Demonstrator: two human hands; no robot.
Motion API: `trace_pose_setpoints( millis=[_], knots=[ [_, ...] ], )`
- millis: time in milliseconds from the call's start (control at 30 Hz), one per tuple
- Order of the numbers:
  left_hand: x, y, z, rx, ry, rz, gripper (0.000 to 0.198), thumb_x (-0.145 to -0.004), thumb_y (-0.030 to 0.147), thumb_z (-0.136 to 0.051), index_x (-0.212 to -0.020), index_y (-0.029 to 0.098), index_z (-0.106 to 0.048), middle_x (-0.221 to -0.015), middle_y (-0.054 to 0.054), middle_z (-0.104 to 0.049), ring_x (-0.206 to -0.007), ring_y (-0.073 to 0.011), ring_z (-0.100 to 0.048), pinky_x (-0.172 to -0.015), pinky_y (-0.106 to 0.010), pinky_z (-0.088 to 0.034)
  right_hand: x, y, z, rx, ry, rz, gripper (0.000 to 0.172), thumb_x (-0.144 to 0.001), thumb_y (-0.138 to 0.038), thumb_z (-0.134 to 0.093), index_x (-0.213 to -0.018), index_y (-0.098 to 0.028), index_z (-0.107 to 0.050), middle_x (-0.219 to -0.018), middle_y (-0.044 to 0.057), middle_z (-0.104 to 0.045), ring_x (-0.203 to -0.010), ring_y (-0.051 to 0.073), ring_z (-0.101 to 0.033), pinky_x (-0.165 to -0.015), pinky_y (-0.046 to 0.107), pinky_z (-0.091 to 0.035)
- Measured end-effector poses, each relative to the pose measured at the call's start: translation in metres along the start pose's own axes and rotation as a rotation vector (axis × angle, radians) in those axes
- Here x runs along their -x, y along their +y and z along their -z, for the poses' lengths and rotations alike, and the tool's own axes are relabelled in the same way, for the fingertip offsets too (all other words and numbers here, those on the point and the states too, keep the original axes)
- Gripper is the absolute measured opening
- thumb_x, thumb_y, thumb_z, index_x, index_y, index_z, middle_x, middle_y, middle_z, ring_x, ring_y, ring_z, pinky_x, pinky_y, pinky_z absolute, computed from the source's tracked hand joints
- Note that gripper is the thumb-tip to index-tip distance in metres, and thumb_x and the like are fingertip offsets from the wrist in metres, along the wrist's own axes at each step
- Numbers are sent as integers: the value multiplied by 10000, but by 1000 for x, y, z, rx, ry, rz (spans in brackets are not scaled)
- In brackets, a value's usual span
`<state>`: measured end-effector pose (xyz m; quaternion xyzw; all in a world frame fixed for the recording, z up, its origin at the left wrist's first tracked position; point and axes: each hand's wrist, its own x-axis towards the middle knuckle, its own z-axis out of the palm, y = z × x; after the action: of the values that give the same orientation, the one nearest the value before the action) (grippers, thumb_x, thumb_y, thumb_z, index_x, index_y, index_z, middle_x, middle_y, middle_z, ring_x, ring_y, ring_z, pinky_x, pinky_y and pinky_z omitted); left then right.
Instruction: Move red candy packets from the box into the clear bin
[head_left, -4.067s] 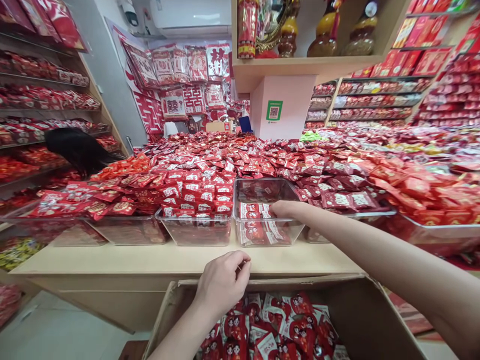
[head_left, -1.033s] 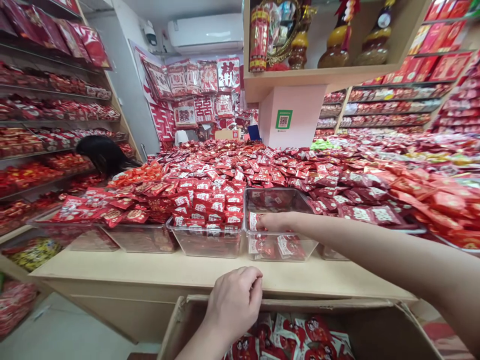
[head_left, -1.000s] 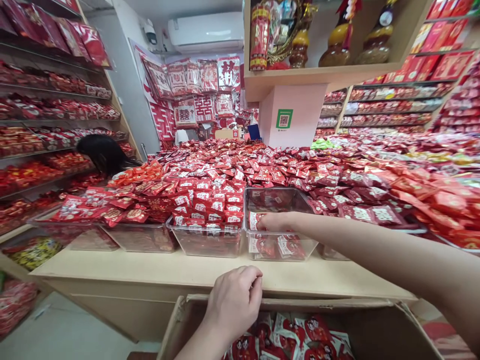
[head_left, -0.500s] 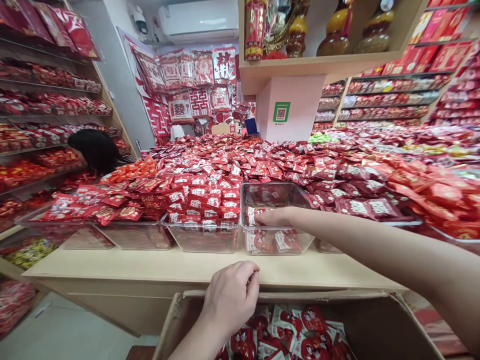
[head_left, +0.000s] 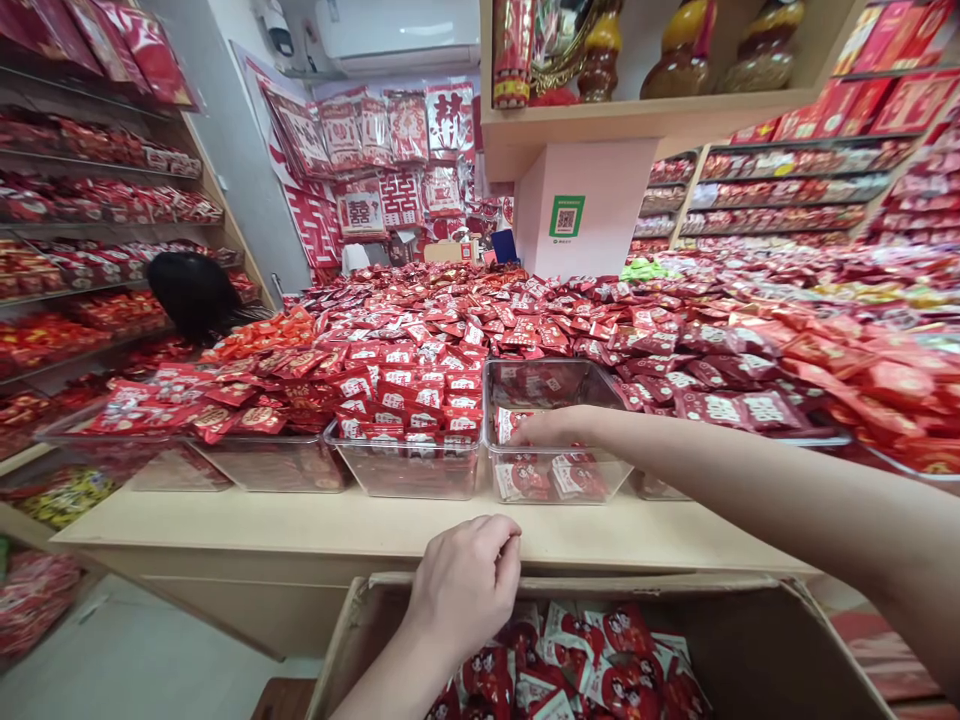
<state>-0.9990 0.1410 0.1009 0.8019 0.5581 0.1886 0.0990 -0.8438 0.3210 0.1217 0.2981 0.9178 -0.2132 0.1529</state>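
My right hand [head_left: 551,427] reaches across into a clear plastic bin [head_left: 556,383] on the wooden counter, fingers flat on the red-and-white packets [head_left: 547,478] lying inside it. My left hand [head_left: 465,588] is curled shut over the rim of a cardboard box [head_left: 742,640] below the counter; whether it holds anything is hidden. That box holds several red packets [head_left: 592,665] printed with cartoon figures.
More clear bins [head_left: 409,470] heaped with red packets line the counter [head_left: 300,525] to the left. A huge spread of red packets covers the display behind. Shelves of red goods stand on both sides. A dark-haired person's head [head_left: 193,292] is bent down at the left.
My right hand has slid left inside the clear bin, pressing on the packets. My left hand has stayed curled at the box rim. The view has shifted slightly.
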Motion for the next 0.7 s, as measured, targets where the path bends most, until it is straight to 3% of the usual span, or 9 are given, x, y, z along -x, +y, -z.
trace_pose_setpoints(
  millis=[233, 367, 467, 700],
  knots=[
    [1, 1, 1, 8, 1, 5, 217, -813, 225, -324, -837, 264, -536, -796, 21, -641, -722, -143, -580, -621, -253, -383, 0, 2, -5, -107, 90, 16, 336, -576, -325, -653, -908, -278, -627, -851, -32, -653, -775, 184, -546, -631, 251, -391],
    [0, 0, 1, 3, 5, -5, 219, -815, 223, -320, -846, 266, -533, -804, 23, -643, -731, -142, -581, -626, -254, -384, -2, -2, -8, -162, 129, -29, 194, -648, -273, -572, -816, -234, -661, -758, -12, -664, -694, 170, -560, -584, 244, -395],
    [0, 0, 1, 1, 6, -2, 219, -817, 227, -319, -846, 270, -532, -805, 27, -645, -732, -144, -583, -626, -256, -387, -3, -2, -8, -148, 117, -91, 189, -678, -255, -523, -788, -222, -673, -728, -1, -664, -645, 158, -554, -545, 236, -391],
    [1, 0, 0, -4, 3, -4, 224, -815, 227, -321, -858, 260, -539, -813, 14, -649, -745, -152, -587, -641, -267, -389, -2, 1, -1, -42, 48, -73, 180, -597, -221, -585, -752, -200, -674, -687, -7, -643, -598, 137, -508, -500, 225, -356]
  ],
)
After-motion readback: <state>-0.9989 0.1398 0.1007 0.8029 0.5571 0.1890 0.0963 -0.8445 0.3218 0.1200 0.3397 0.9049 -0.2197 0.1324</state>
